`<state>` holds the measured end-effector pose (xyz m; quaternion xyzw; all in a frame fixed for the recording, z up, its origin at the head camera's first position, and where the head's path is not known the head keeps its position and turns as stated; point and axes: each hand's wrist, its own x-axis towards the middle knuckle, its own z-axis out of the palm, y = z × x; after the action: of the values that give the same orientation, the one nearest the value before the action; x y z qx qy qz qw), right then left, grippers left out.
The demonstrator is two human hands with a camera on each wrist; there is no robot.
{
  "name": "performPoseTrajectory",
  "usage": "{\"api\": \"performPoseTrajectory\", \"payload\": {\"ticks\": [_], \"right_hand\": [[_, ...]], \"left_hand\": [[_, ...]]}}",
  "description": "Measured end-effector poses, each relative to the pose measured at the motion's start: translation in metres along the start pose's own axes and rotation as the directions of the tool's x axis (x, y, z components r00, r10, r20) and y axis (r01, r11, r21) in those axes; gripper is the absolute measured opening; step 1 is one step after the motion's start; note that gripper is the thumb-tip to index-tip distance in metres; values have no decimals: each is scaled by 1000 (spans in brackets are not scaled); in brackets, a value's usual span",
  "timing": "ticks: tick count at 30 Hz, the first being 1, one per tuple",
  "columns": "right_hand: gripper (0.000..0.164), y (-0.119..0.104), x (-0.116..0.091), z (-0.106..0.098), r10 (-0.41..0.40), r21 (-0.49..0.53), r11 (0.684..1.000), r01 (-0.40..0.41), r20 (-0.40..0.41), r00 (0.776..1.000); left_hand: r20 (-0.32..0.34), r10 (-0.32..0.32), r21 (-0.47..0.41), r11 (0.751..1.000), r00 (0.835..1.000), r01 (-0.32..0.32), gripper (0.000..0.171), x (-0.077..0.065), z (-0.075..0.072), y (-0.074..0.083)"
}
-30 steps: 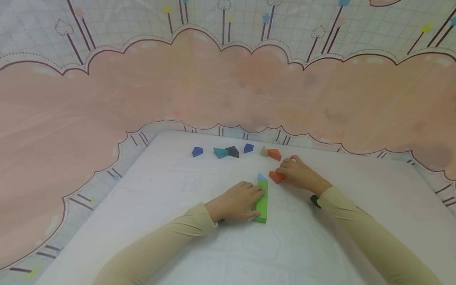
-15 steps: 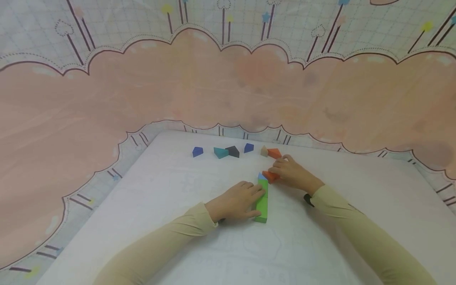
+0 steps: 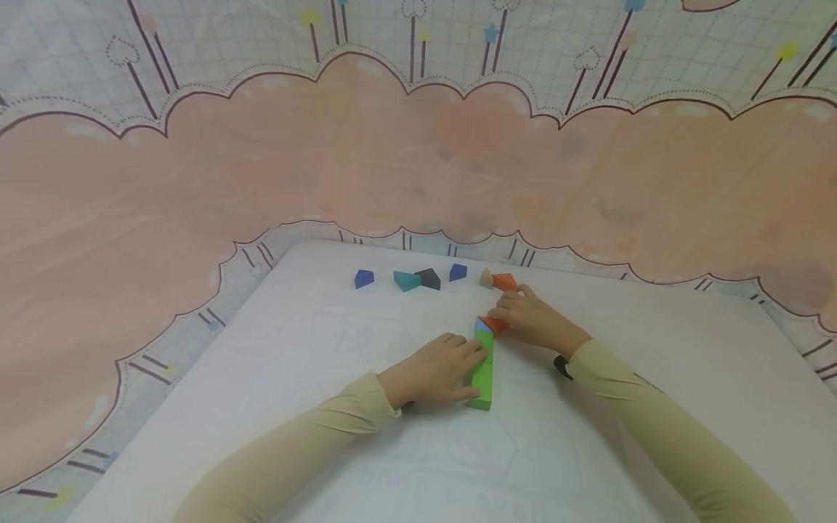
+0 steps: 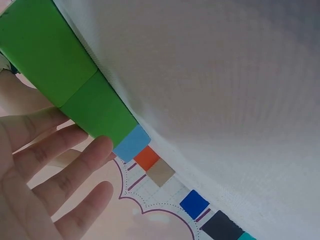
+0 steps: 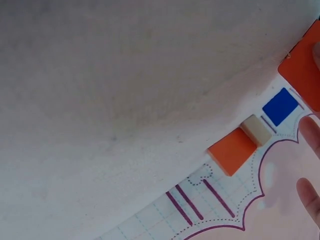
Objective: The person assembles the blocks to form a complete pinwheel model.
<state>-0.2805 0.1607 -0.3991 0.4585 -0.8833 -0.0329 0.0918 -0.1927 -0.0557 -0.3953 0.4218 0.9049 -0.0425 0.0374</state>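
Note:
Two green blocks (image 3: pixel 482 385) lie end to end on the white table, with a small light blue triangular block (image 3: pixel 480 325) at their far end. My left hand (image 3: pixel 434 369) rests against their left side, and the left wrist view shows its fingers (image 4: pixel 85 172) extended and spread. My right hand (image 3: pixel 532 321) pinches an orange wedge-shaped block (image 3: pixel 495 325), which sits against the right side of the light blue block. Part of this orange block is hidden behind the fingers. In the right wrist view, only its corner and a few fingertips (image 5: pixel 310 195) show.
Along the table's far side lie a blue block (image 3: pixel 364 279), a teal block (image 3: pixel 407 282) touching a black one (image 3: pixel 429 278), another blue block (image 3: pixel 458 272), and a beige block (image 3: pixel 486 278) beside a second orange block (image 3: pixel 504 281). A patterned curtain (image 3: pixel 418 160) hangs behind.
My right hand has moved left with the orange block, closing the gap until the block meets the light blue one. My left hand has stayed in place at the green blocks.

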Motion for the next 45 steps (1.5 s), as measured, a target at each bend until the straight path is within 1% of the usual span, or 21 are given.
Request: {"api": "performPoseTrajectory", "payload": {"ticks": [4,10,18,26,30,33,37,41,45], "right_hand": [[33,-1,0,0,-6,-2,1000,6,-3,1000],[33,-1,0,2,-13,-5,1000,13,-6,1000],[32,-2,1,2,-1,12,1000,0,4,1000],[31,-2,1,2,-6,16,1000,6,-6,1000],[36,-2,1,2,-5,22,1000,5,-5,1000],[43,-3,1,1,0,30,1000,0,11,1000],[49,-4,4,-1,17,59,998,-20,63,998],[51,-5,7,-2,30,91,995,-40,102,994],[48,-6,9,-2,23,88,996,-32,107,994]], "left_hand": [[6,-4,-4,1000,1000,4,66,0,0,0],[-4,5,10,1000,1000,-5,66,0,1,0],[-7,2,11,1000,1000,-2,66,0,1,0],[-27,8,21,1000,1000,-7,65,0,3,-1],[-39,14,32,999,999,-13,65,0,3,-1],[-37,14,35,999,999,-13,65,0,3,-1],[-24,9,30,1000,1000,-8,66,1,4,-1],[-12,1,13,1000,1000,-1,66,1,4,-1],[-8,0,15,1000,1000,0,67,1,5,-2]]}}
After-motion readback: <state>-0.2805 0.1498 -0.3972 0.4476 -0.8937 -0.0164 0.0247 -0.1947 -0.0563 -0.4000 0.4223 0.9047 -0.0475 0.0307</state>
